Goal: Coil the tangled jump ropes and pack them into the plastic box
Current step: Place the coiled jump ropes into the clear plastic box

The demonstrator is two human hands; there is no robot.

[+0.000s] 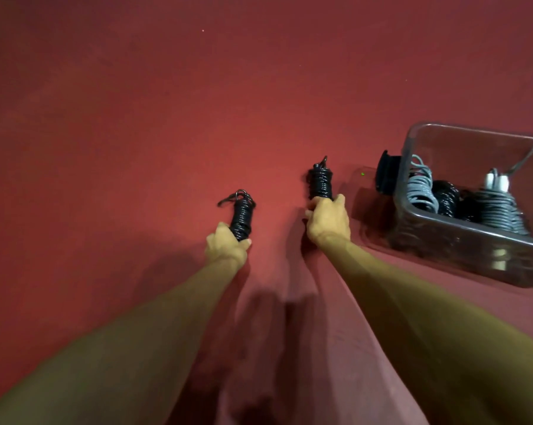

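Each of my hands holds a coiled black jump rope over the red floor. My left hand [226,245] grips the lower end of one black coil [243,214], whose loose end sticks out at the top. My right hand [328,220] grips the bottom of a second black coil [320,180], which stands upright. The clear plastic box [461,240] sits to the right of my right hand. Inside it lie grey coiled ropes [420,191] and black coiled ropes [446,197], one grey bundle with white handles [496,180].
A black round object [386,174] lies on the floor just left of the box, behind it. The red floor [136,118] stretches out ahead and to the left.
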